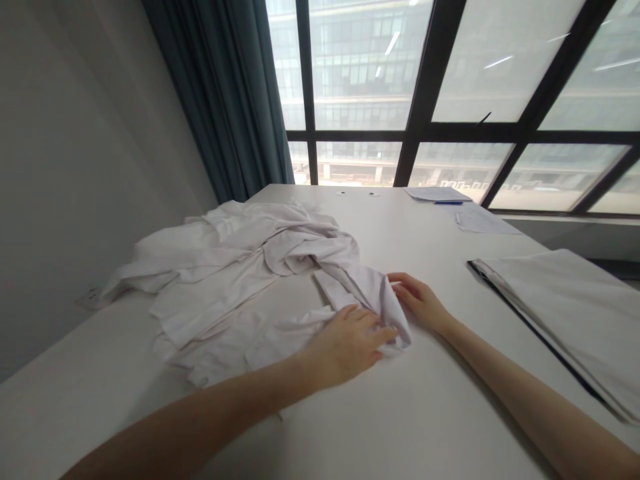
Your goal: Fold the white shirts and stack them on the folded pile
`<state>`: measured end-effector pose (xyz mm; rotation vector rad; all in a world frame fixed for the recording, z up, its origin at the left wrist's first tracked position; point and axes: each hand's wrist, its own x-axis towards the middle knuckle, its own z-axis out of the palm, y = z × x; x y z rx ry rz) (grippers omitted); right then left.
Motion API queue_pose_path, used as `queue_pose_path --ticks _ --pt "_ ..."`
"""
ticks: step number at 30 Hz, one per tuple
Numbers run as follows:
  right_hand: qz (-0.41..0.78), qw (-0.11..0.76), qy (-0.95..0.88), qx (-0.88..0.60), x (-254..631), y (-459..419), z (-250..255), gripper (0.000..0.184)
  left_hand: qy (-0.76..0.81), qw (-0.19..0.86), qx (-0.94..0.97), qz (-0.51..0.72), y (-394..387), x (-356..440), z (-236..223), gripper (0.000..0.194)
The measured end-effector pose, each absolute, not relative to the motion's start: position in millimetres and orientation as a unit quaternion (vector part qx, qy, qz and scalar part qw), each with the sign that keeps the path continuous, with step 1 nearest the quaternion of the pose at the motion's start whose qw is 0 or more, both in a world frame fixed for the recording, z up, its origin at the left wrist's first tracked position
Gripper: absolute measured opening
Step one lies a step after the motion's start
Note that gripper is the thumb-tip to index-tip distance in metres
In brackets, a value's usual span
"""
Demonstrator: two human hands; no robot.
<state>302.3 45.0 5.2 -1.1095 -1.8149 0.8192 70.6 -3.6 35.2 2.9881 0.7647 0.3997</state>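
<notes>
A crumpled white garment (300, 248) lies spread over the left and middle of the table, with loose folds and a flat stitched band showing near its right end. My left hand (345, 343) rests palm down on the near right part of the cloth, fingers stretched out and thumb apart. At the garment's right edge, my right hand (420, 301) has its fingers bent against the fabric, with a fold at the fingertips. Part of its grip is hidden behind the cloth.
The white table (380, 227) reaches back to large windows. To the right lies a folded white cloth (565, 300) with a dark edge beneath. Papers (483, 219) and a blue pen (449, 203) are at the far right. A blue curtain (235, 100) hangs beside the left wall.
</notes>
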Motion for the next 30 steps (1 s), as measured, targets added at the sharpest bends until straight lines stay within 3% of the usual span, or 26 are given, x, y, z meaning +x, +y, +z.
queue_pose_path --ticks 6,10,15,22,30 --pt "0.445 0.378 -0.695 -0.419 293.7 40.7 10.7 0.054 0.382 -0.132 0.901 0.159 0.8 27.9 6.9 0.064" --pt "0.418 0.429 -0.676 -0.429 301.4 44.7 17.8 0.047 0.472 -0.122 0.860 0.151 12.0 2.7 7.0 0.073" --pt "0.374 0.525 -0.599 -0.475 331.9 57.2 26.3 0.039 0.523 -0.090 0.840 0.109 31.1 -21.8 20.0 0.052" --pt "0.263 0.701 -0.431 -0.503 389.4 77.4 38.7 0.035 0.640 -0.099 0.742 0.174 72.8 -89.8 63.1 0.034" --pt "0.120 0.770 -0.281 -0.560 473.4 76.9 52.4 0.024 0.775 -0.139 0.597 0.152 111.0 -177.4 92.8 0.025"
